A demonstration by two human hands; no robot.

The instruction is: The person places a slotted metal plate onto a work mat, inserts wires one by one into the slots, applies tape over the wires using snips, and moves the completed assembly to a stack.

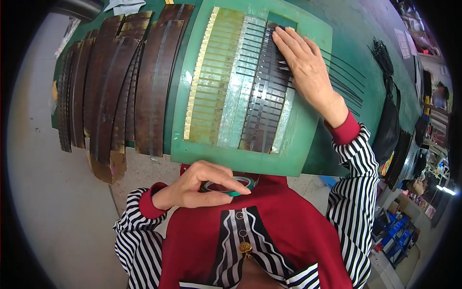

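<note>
My left hand (199,185) is in front of my body at the board's near edge, thumb and fingers closed around a roll of green tape (250,183). My right hand (305,67) lies with its fingers stretched out flat on the top end of a dark brown slotted strip (262,103). Thin black wires (349,72) cross this strip and stick out to the right from under the hand. A small pointed metal piece (284,64) shows by the right thumb; its kind is unclear. Left of the dark strip is a yellowish slotted plate (211,79) with a clear band on it.
A green board (185,149) carries the plate and strips on a green table (329,166). Stacked dark brown strips (156,91) lie to the left, some overhanging the front edge. A bundle of black wires (381,55) and a black bag (387,130) are at the right.
</note>
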